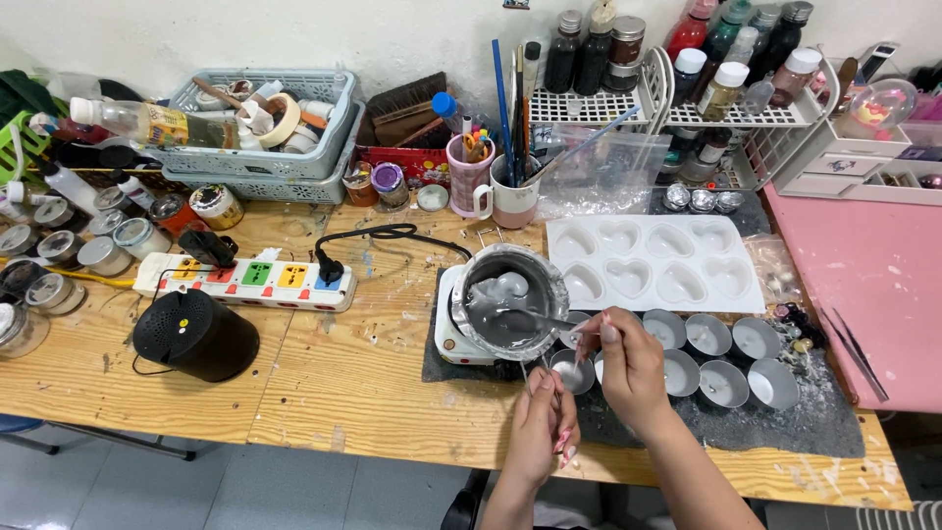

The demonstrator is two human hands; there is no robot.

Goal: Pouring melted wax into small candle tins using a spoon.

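A metal pot (510,294) lined with grey wax sits on a small white hot plate (453,334). My right hand (628,368) holds a metal spoon (535,321) whose bowl lies inside the pot. My left hand (542,427) is closed on the pot's thin handle just below the pot, near a small metal cup (572,371). Several more round metal cups (721,381) with white wax stand to the right on a dark mat (785,427).
A white heart-shaped mould tray (653,260) lies behind the cups. A white power strip (250,282) and a black round speaker (191,334) occupy the left. Baskets, tins, brush mugs and bottle racks line the back; a pink table (863,294) with tweezers stands right.
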